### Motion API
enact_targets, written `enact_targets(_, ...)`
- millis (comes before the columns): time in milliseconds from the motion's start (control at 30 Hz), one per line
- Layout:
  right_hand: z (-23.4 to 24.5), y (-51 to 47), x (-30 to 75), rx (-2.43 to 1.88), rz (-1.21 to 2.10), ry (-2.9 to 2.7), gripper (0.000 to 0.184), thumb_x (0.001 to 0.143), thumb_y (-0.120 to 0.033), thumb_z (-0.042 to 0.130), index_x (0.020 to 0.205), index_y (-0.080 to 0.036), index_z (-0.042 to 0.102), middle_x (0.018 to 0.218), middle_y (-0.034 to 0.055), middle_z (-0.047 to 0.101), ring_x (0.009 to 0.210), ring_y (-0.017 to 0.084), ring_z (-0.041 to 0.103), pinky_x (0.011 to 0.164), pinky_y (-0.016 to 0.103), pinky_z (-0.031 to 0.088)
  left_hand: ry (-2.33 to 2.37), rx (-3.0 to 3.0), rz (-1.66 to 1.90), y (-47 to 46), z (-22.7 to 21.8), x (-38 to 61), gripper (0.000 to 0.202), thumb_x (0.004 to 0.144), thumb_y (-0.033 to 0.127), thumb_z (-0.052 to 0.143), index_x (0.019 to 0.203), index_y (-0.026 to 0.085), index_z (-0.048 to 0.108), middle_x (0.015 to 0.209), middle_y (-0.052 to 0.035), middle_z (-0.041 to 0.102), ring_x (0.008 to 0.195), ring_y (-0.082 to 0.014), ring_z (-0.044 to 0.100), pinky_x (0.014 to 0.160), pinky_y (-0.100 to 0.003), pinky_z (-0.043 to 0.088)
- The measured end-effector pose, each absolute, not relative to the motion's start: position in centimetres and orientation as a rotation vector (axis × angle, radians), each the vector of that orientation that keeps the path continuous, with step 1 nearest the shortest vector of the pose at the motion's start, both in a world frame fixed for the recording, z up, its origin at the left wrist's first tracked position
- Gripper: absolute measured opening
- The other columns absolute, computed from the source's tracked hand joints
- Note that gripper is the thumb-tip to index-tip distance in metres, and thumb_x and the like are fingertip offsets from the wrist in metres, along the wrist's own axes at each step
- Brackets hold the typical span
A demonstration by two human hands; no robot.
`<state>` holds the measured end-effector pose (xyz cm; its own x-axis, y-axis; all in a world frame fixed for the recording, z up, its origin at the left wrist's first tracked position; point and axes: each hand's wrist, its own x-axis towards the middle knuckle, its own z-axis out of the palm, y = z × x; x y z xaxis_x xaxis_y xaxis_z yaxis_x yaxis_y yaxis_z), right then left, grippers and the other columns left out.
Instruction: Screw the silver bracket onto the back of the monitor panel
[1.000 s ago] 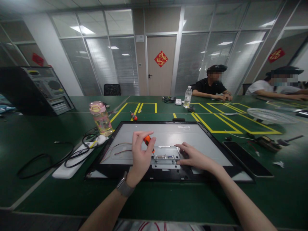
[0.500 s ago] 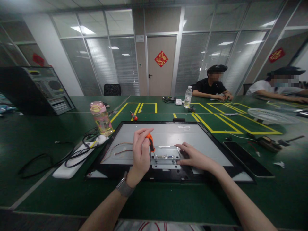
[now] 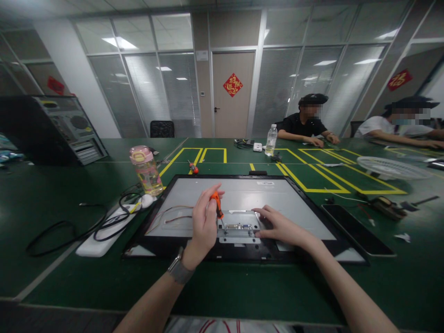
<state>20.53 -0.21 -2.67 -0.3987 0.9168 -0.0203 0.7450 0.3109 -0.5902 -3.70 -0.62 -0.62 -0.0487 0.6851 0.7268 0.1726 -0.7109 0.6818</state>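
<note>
A flat monitor panel (image 3: 287, 196) with a grey back and black frame lies on the table in front of me. On its near middle sits a silver metal bracket (image 3: 239, 217) with a row of video ports. My left hand (image 3: 204, 217) is closed around the orange and black handle of a screwdriver (image 3: 217, 203). The screwdriver tilts, its tip down at the bracket's left side. My right hand (image 3: 277, 226) grips the bracket's right edge, fingers at the far corner and thumb nearer me. Thin wires (image 3: 173, 210) run over the panel to the left.
A power strip (image 3: 100, 238) with black cables and a pink-lided bottle (image 3: 147, 171) stand left. Another screwdriver (image 3: 193, 168) lies beyond the panel. To the right are a black phone-like slab (image 3: 357, 229) and a tape measure (image 3: 386, 206). Two people sit at the far right.
My left hand's fingers have shifted slightly on the screwdriver handle, which has turned a little. My right hand and the bracket stay in place.
</note>
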Motion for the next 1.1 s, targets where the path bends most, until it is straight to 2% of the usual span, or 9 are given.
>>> enact_targets(67,-2.69,-0.17,20.48,-1.497,0.759,-2.262,0.063,0.075,-0.039,0.067,0.131,-0.019,0.049,0.108,0.0083,0.052,0.097,0.024,0.055,0.089,0.036,0.045,0.942,1.867,1.834,-0.49,-0.65,-3.62,0.029,0.093,0.022,0.045,0.119,0.022,0.058,0.095,-0.0045,0.060,0.087,-0.0172,0.058,0.080,-0.031,0.046)
enact_targets(200,-2.77,-0.14,20.50,-1.491,0.753,-2.258,0.062,0.075,-0.040,0.067,0.132,-0.021,0.049,0.108,0.0079,0.053,0.098,0.025,0.055,0.089,0.037,0.044,1.007,1.962,1.931,-0.32,-0.53,-3.60,0.017,0.085,0.023,0.059,0.101,0.022,0.065,0.088,-0.0022,0.054,0.079,-0.0154,0.053,0.075,-0.028,0.045)
enact_targets(400,-2.68,-0.22,20.53,-1.512,0.754,-2.252,0.063,0.075,-0.039,0.068,0.132,-0.020,0.049,0.109,0.0082,0.052,0.098,0.024,0.055,0.090,0.036,0.044,0.917,1.865,1.829,-0.66,-0.52,-3.71,0.034,0.096,0.022,0.036,0.121,0.023,0.058,0.103,-0.0062,0.061,0.091,-0.0184,0.058,0.082,-0.032,0.046)
enact_targets(500,-2.69,-0.22,20.52,-1.517,0.754,-2.256,0.063,0.075,-0.039,0.067,0.132,-0.018,0.049,0.109,0.0087,0.052,0.100,0.025,0.055,0.091,0.036,0.044,0.951,1.848,1.843,-0.44,-0.66,-3.61,0.030,0.094,0.024,0.045,0.120,0.021,0.058,0.096,-0.0056,0.062,0.087,-0.0178,0.059,0.080,-0.031,0.047)
enact_targets(633,-2.79,-0.14,20.56,-1.524,0.750,-2.254,0.063,0.075,-0.039,0.067,0.132,-0.019,0.049,0.109,0.0085,0.052,0.100,0.025,0.055,0.091,0.037,0.044,0.992,1.947,1.934,-0.17,-0.70,-3.59,0.019,0.086,0.025,0.059,0.103,0.022,0.065,0.085,-0.0015,0.053,0.076,-0.0152,0.052,0.073,-0.029,0.045)
enact_targets(700,-2.80,-0.12,20.59,-1.504,0.756,-2.258,0.062,0.075,-0.040,0.067,0.131,-0.020,0.049,0.109,0.0082,0.052,0.099,0.025,0.055,0.091,0.036,0.044,1.000,1.950,1.940,-0.28,-0.64,-3.68,0.018,0.087,0.024,0.056,0.103,0.022,0.065,0.089,-0.0025,0.052,0.079,-0.0155,0.052,0.075,-0.029,0.044)
enact_targets(867,-2.62,-0.26,20.54,-1.512,0.773,-2.252,0.062,0.076,-0.040,0.067,0.132,-0.019,0.049,0.110,0.0084,0.052,0.099,0.025,0.055,0.091,0.036,0.044,0.926,1.927,1.863,-0.63,-0.45,-3.83,0.035,0.095,0.018,0.035,0.118,0.022,0.060,0.101,-0.0060,0.058,0.092,-0.0184,0.054,0.082,-0.034,0.044)
enact_targets(1033,-2.43,-0.40,20.43,-1.514,0.774,-2.255,0.061,0.076,-0.040,0.067,0.131,-0.021,0.049,0.109,0.0080,0.052,0.098,0.024,0.055,0.090,0.036,0.045,1.000,1.951,1.913,-0.52,-0.32,-3.64,0.021,0.088,0.022,0.054,0.106,0.023,0.065,0.086,-0.0019,0.051,0.079,-0.0156,0.052,0.074,-0.029,0.046)
enact_targets(1100,-2.40,-0.40,20.43,-1.513,0.764,-2.259,0.061,0.076,-0.040,0.067,0.131,-0.020,0.049,0.108,0.0081,0.052,0.099,0.025,0.055,0.091,0.036,0.044,0.985,1.957,1.907,-0.58,-0.28,-3.61,0.021,0.088,0.022,0.053,0.105,0.023,0.065,0.088,-0.0024,0.051,0.080,-0.0159,0.053,0.075,-0.029,0.047)
